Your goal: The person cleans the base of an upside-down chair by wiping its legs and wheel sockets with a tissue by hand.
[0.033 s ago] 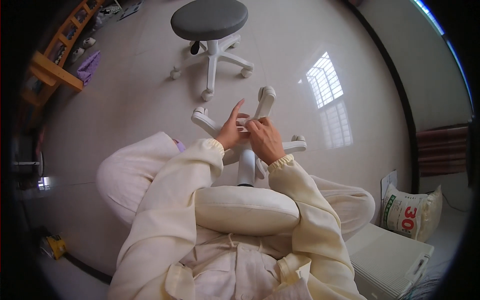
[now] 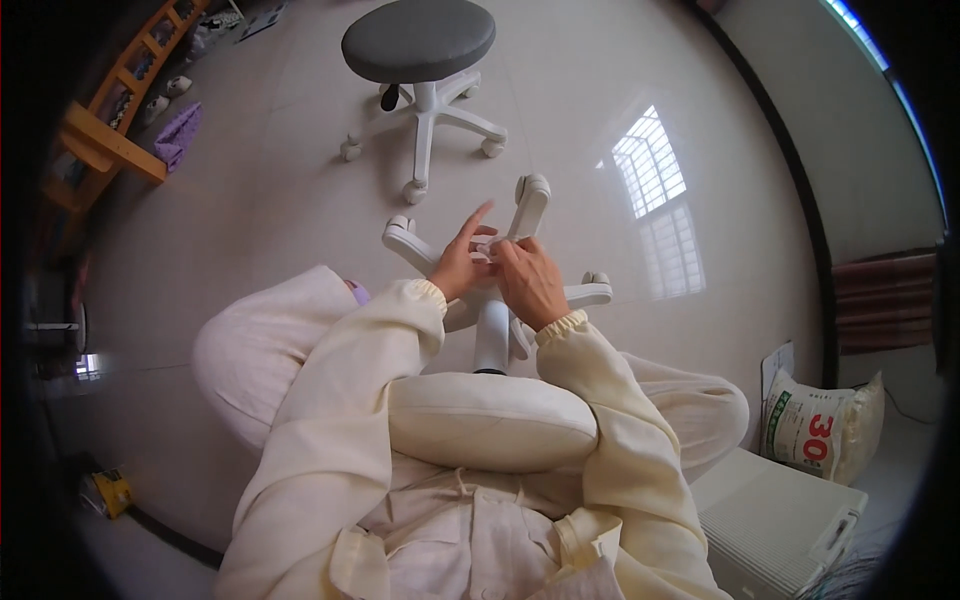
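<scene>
A grey-topped stool (image 2: 419, 45) stands beyond; a bag (image 2: 815, 428) and box (image 2: 775, 515) sit to your right. Your hands partly hide the base hub of the cream stool (image 2: 492, 425), tipped between your forearms, column pointing away. Two stools, one bag. Your left hand (image 2: 460, 266) is partly spread, your right hand (image 2: 530, 282) bunched; I cannot tell whether either clamps anything.

cushion (image 2: 490, 425): cream | base (image 2: 529, 210): white | far seat (image 2: 420, 42): grey | sleeves (image 2: 335, 390): pale yellow
</scene>
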A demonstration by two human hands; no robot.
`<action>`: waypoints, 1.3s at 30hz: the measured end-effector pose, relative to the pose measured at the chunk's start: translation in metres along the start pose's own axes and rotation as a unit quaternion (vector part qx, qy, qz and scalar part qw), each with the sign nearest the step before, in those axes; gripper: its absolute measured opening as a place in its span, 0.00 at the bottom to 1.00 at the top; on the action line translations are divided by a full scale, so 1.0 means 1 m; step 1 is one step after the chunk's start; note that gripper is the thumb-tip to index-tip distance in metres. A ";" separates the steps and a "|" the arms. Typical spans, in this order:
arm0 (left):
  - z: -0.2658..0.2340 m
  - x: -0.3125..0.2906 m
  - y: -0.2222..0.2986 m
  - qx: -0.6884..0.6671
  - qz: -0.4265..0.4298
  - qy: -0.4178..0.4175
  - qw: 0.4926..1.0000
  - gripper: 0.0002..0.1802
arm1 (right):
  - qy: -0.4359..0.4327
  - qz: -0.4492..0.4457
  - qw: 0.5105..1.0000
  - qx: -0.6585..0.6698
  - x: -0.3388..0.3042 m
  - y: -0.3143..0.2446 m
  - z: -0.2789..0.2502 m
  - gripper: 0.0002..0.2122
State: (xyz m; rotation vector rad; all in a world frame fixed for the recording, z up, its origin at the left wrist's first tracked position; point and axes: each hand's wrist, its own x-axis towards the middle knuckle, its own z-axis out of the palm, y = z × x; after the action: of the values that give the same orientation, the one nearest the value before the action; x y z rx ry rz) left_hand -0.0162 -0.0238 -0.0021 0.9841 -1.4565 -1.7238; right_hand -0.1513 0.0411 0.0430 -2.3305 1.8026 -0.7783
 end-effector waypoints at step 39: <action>0.023 0.010 0.043 0.398 0.055 0.070 0.913 0.12 | -0.144 0.131 0.981 0.020 -0.052 0.026 0.031 0.28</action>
State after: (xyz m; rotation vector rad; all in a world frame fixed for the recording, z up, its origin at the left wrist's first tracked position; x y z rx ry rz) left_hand -0.0398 -0.0279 0.0411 1.3561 -2.1176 -0.9242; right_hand -0.1696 0.0748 -0.0109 -1.9993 1.8857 -0.4118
